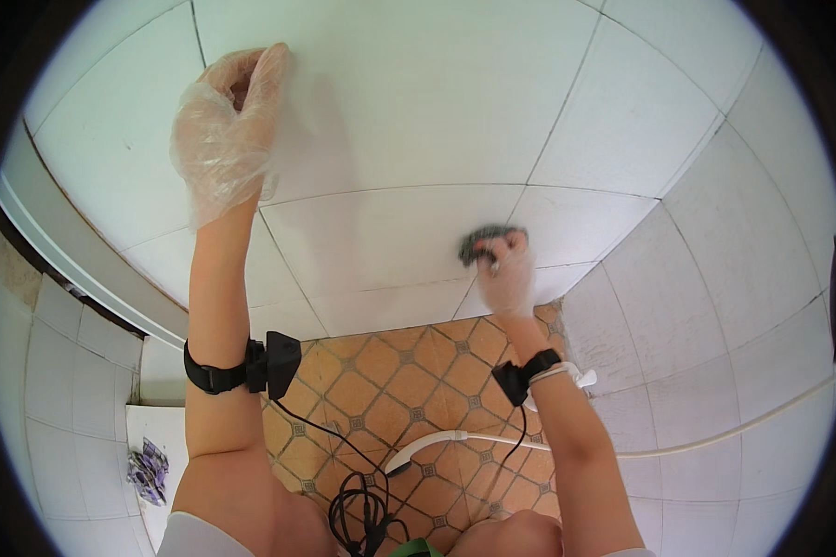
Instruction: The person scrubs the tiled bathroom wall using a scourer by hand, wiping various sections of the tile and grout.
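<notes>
My left hand (230, 118), in a clear disposable plastic glove, is raised at the white tiled wall (418, 104). Its fingers curl loosely and the thumb points up; no object shows in it, but the fingertips are partly hidden. Lower and to the right, my right hand (507, 275), gloved the same way, grips a dark grey scouring pad (475, 244) against the tiles. Motion blurs the pad, and a small red spot shows at my fingers. Black straps with box-shaped devices sit on my left forearm (275, 365) and right forearm (519, 379).
A white shower head (425, 442) lies on the orange patterned floor (390, 376), its hose (710, 435) running right. Black cable (362, 512) loops near my legs. Another tiled wall (731, 292) meets the first at right. A crumpled purple patterned item (148, 470) lies at left.
</notes>
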Tool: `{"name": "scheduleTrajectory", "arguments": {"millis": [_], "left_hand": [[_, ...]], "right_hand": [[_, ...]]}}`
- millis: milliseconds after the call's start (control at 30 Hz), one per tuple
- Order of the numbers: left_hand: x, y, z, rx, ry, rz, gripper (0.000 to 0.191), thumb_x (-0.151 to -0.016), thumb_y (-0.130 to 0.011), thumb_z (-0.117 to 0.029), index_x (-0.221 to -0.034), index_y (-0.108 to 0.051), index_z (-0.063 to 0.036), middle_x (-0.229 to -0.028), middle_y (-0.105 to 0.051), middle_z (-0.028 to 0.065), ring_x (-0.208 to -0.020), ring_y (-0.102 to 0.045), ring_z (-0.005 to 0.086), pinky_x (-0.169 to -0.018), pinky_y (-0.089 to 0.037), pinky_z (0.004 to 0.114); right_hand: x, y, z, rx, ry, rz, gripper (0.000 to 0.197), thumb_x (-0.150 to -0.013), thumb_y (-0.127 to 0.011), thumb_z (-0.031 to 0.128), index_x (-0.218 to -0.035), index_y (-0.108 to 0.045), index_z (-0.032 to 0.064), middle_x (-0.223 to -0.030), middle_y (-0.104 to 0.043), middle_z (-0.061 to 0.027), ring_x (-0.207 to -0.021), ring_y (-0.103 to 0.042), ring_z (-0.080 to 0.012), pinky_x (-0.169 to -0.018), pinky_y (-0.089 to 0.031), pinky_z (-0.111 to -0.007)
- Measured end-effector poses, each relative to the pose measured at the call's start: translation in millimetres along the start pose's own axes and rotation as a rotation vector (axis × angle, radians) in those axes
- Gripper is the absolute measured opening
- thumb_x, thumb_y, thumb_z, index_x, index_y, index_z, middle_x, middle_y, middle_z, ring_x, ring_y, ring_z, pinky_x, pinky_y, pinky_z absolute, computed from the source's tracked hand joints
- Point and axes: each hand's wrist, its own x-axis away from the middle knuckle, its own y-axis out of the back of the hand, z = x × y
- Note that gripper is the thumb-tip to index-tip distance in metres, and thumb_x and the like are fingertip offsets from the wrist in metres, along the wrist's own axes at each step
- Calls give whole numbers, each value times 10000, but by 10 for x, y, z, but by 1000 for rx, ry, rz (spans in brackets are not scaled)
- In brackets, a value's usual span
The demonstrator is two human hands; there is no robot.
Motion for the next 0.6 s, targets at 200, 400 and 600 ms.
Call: {"name": "scheduleTrajectory", "arguments": {"millis": [200, 400, 600], "left_hand": [[-34, 48, -99, -13, -18, 42, 325, -935, -634, -293, -1094, -698, -16, -970, -667, 32, -912, -584, 113, -853, -444, 243], [-36, 113, -46, -32, 15, 50, 317, -936, -631, -295, -1101, -704, -35, -999, -676, 35, -928, -596, 134, -886, -452, 262], [-72, 264, -83, -342, -164, 100, 311, -906, -657, -306, -1121, -709, -88, -1079, -651, 75, -987, -608, 162, -911, -477, 297]], "right_hand": [[-2146, 628, 924, -80, 53, -463, 277, -853, -621, -2, -1126, -642, 38, -1057, -575, -181, -944, -609, -335, -895, -488, -347], [-407, -764, 1067, -97, -2, -507, 219, -633, -739, 80, -831, -673, 145, -922, -572, -125, -864, -561, -317, -683, -481, -432], [474, -805, 718, -327, -1049, -613, 354, -811, -625, 103, -1158, -587, 40, -1036, -605, -174, -957, -607, -331, -831, -495, -420]]}}
